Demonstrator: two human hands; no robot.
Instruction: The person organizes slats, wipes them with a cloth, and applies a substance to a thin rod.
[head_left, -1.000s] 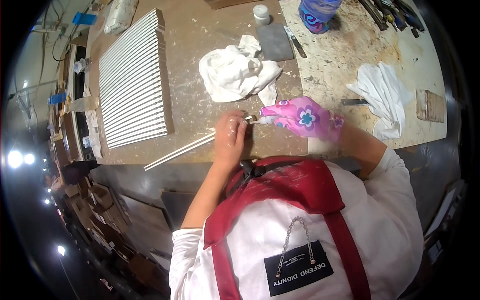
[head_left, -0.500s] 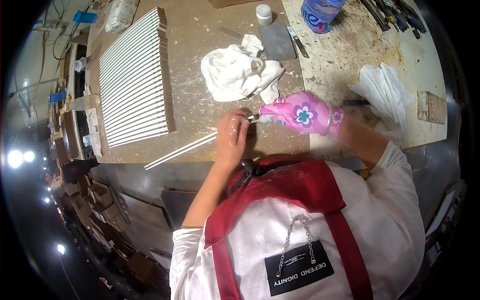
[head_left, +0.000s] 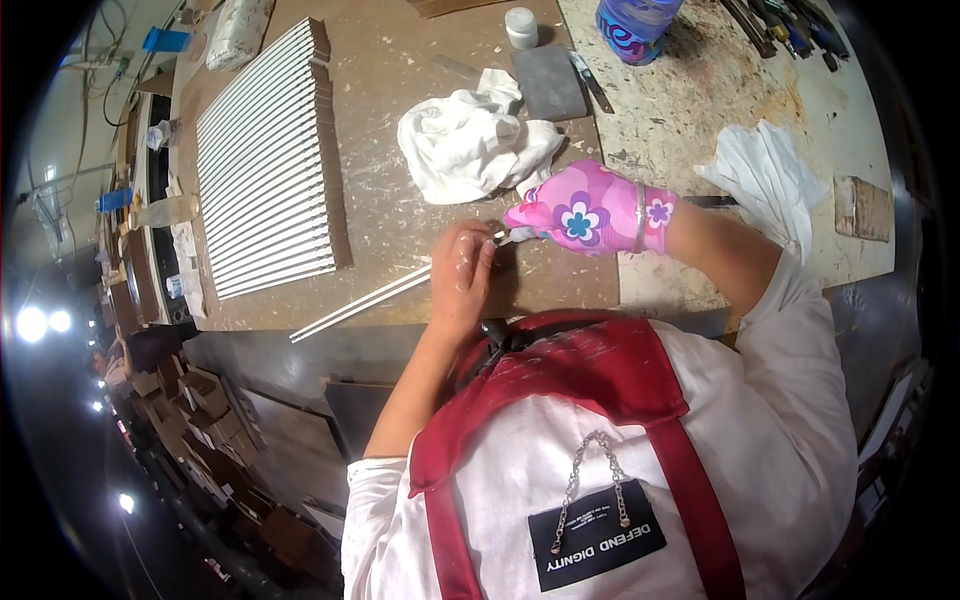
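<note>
My left hand (head_left: 460, 280), bare with white smears on it, is closed around the end of a pair of thin white strips (head_left: 365, 302). Their other ends jut out over the near edge of the table. In a pink flowered glove, my right hand (head_left: 585, 212) grips a small tool with a pale metal tip (head_left: 506, 238). That tip meets the strip end at my left fingertips; the handle is hidden inside the glove. A crumpled white cloth (head_left: 465, 150) lies just beyond both hands.
Many similar white strips lie side by side in a panel (head_left: 265, 170) at left. Farther back are a grey slab (head_left: 552, 84), a knife (head_left: 592, 82), a white jar (head_left: 521, 28) and a blue-purple container (head_left: 635, 30). Crumpled paper (head_left: 765, 180) and a stained block (head_left: 862, 209) sit at right.
My right hand has shifted slightly left and away from me, with the tool tip still at the strip end. My left hand stays nearly in place.
</note>
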